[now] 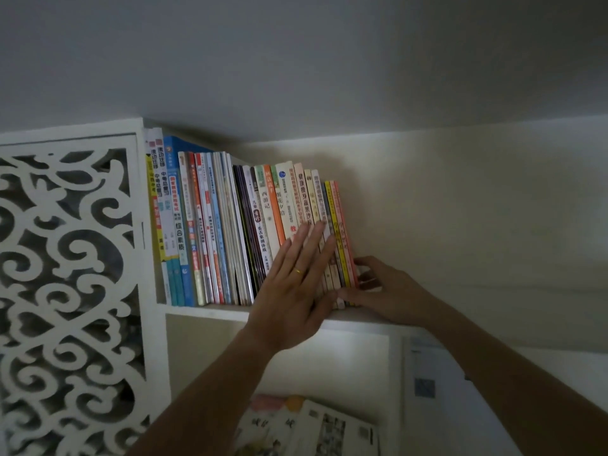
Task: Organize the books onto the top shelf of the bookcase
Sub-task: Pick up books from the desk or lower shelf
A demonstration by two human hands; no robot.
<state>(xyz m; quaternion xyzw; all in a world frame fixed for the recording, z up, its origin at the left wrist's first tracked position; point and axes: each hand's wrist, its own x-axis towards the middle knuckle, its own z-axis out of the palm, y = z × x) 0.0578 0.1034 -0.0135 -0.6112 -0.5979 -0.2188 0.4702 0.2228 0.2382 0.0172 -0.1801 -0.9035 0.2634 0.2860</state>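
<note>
Squaring up the row of books [230,225] on the top shelf [210,311]: left hand [296,284] pressing flat, fingers straight, against the spines; right hand [385,287] cupping the outermost pink book [345,232], fingers curled at its foot. Likely needing next: fetching loose books [309,429] lying below.

- A row of books [230,225] stands on the top shelf [204,311], packed toward its left end.
- Left of them – a carved panel [65,274].
- Below the shelf lie loose books [316,426].
</note>
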